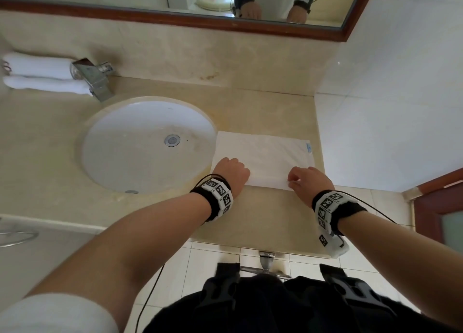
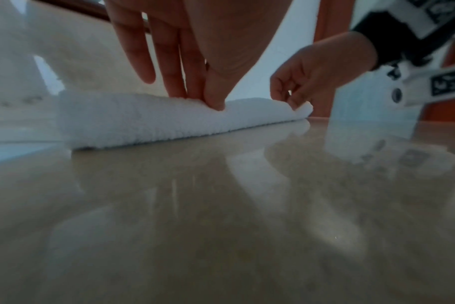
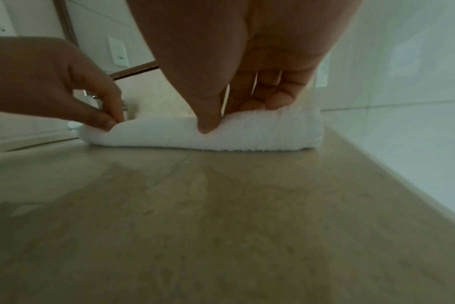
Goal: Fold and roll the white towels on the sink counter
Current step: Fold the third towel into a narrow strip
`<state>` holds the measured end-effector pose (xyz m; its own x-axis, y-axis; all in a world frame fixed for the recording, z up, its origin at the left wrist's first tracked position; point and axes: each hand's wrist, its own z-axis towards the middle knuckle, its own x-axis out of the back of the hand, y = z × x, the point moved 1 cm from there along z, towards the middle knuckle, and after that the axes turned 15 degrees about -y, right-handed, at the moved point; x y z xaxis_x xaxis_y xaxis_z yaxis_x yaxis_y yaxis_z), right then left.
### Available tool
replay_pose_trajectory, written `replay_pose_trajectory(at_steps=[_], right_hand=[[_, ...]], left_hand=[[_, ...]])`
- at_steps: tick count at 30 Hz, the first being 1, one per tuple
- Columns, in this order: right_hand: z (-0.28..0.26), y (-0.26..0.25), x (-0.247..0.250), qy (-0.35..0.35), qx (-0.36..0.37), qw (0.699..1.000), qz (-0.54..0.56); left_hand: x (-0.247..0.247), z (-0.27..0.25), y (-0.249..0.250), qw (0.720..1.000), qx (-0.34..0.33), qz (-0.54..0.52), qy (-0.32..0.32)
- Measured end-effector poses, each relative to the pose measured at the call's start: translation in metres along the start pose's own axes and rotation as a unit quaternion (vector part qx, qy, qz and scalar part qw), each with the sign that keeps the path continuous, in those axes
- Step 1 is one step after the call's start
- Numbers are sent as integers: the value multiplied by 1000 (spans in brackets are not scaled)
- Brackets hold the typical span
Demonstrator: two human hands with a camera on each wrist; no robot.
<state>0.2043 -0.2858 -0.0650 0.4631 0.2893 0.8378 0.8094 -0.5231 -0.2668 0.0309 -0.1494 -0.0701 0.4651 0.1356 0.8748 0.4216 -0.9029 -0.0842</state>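
At the upper left of the head view two rolled towels [image 1: 42, 74] lie stacked against the back wall, partly behind the faucet [image 1: 94, 78]; below and to the right of them the sink [image 1: 147, 142] fills the middle left of the frame. Right of the sink, the folded towel [image 1: 265, 157] lies flat on the desk [image 1: 263, 102], its left edge just at the basin rim and a small blue tag at its far right corner. The left hand [image 1: 231, 171] pinches the near edge of this towel between thumb and fingers (plainly so in the left wrist view, where the thumb presses into the pile); further right the right hand [image 1: 309, 180] pinches the same near edge, thumb in front and curled fingers behind.

The cloth looks light, soft and thick, with no stiffness of its own; it will probably sag wherever it is not held, so the near edge, gripped at two spread points as now, seems the right place to start a roll. The polished desk may let the towel slide away under a push. The basin at the left and the wall at the right hem in the working space; the mirror [image 1: 333, 33] sits well clear above.
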Motion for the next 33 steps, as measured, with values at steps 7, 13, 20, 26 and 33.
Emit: replay_pose_trajectory(at_steps=[7,13,20,26,33], right_hand=[[5,-4,-5,41,24,997,-57],[3,-5,-5,-9,36,993,-110],[-3,-10,-3,-6,21,994,-108],[3,-11,-3,13,13,993,-118],[0,-17,4,29,-22,998,-60]], left_hand=[[-4,-2,6,1000,15,9,20],[0,1,5,1000,23,-10,12],[2,1,-7,999,-4,-51,-12],[3,0,-7,999,14,-36,13],[3,-9,10,999,47,-13,1]])
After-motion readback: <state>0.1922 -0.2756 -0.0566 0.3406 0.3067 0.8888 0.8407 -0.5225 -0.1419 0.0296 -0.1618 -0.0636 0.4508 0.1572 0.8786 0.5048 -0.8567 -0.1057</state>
